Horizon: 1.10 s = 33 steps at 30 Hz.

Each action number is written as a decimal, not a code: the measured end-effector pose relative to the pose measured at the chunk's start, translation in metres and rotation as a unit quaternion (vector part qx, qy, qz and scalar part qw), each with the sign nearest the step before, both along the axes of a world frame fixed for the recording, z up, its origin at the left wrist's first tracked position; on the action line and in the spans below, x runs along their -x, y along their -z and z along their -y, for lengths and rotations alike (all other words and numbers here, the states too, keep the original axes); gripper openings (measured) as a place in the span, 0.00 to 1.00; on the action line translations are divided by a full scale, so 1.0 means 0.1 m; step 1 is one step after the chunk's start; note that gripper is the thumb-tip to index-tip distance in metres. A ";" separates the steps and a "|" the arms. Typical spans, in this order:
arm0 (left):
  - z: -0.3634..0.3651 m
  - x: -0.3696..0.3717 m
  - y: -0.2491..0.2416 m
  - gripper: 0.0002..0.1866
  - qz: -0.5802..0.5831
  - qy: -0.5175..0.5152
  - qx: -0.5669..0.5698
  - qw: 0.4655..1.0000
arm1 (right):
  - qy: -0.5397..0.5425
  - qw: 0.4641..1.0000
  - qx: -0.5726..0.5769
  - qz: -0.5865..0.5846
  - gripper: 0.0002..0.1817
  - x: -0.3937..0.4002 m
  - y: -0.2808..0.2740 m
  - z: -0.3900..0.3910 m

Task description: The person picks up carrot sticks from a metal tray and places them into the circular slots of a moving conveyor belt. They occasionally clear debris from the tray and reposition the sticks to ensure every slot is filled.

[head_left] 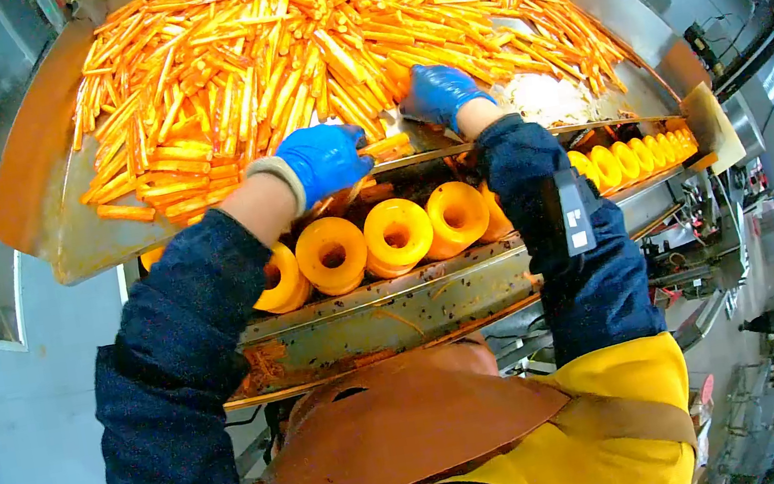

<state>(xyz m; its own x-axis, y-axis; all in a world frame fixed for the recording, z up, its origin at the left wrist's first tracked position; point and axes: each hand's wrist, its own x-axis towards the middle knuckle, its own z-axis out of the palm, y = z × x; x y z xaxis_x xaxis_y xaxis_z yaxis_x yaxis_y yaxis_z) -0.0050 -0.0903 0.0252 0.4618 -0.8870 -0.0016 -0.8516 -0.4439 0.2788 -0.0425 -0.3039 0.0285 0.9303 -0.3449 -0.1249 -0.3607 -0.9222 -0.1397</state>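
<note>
A big heap of orange, carrot-like sticks (275,47) covers a metal tray (70,221). At the tray's near edge, my left hand (326,162), in a blue glove, is closed on an orange stick that points right from its fingers. My right hand (443,93), also blue-gloved, is up and to the right, against the heap with its fingers curled down; what they hold, if anything, is hidden. Below both hands runs a row of orange ring-shaped cups (396,237) with dark round holes.
A metal ledge (369,321) with orange scraps and dark specks lies between the cups and my brown apron (407,431). Whitish residue (547,98) lies on the tray right of my right hand. A pale block (711,127) stands at the row's right end.
</note>
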 end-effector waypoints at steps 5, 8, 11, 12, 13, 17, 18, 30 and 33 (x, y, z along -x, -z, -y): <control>-0.22 -0.38 -0.16 0.15 0.028 -0.082 0.076 0.993 | -0.028 0.999 0.008 -0.033 0.22 0.15 -0.04 0.32; -0.33 -0.50 -0.21 0.22 0.157 -0.254 -0.042 0.954 | -0.014 0.998 0.066 -0.006 0.23 0.22 0.02 0.27; -0.29 -0.51 -0.21 0.26 0.119 -0.261 -0.105 0.952 | -0.019 0.995 0.093 -0.006 0.22 0.23 -0.03 0.18; -0.25 -0.54 -0.22 0.27 0.084 -0.231 -0.118 0.962 | -0.015 0.997 0.066 -0.037 0.21 0.15 -0.06 0.24; -0.23 -0.61 -0.19 0.27 0.083 -0.228 -0.118 0.963 | -0.011 0.997 0.039 -0.067 0.20 0.13 -0.10 0.26; -0.48 -0.90 -0.06 0.31 -0.037 -0.255 0.087 0.962 | 0.052 0.968 -0.242 0.047 0.18 0.34 -0.09 0.62; -0.58 -0.87 -0.10 0.32 -0.078 -0.251 0.147 0.954 | 0.064 0.911 -0.373 0.162 0.15 0.46 -0.04 0.62; -1.27 -0.68 0.22 0.36 -0.242 -0.280 0.433 0.822 | 0.160 0.852 -0.395 0.305 0.07 1.55 0.62 -0.71; -1.27 -0.28 -0.04 0.25 -0.385 -0.338 0.405 0.757 | 0.151 0.788 -0.461 0.379 0.09 1.62 0.53 -0.77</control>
<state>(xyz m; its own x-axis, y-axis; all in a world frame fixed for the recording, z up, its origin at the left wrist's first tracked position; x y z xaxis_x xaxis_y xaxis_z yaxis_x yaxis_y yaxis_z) 0.0227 0.0362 0.0295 0.9495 -0.3027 -0.0829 0.0474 -0.1227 0.9913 -0.2041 -0.2274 -0.0244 0.7509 -0.6525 0.1013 -0.0338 -0.1912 -0.9810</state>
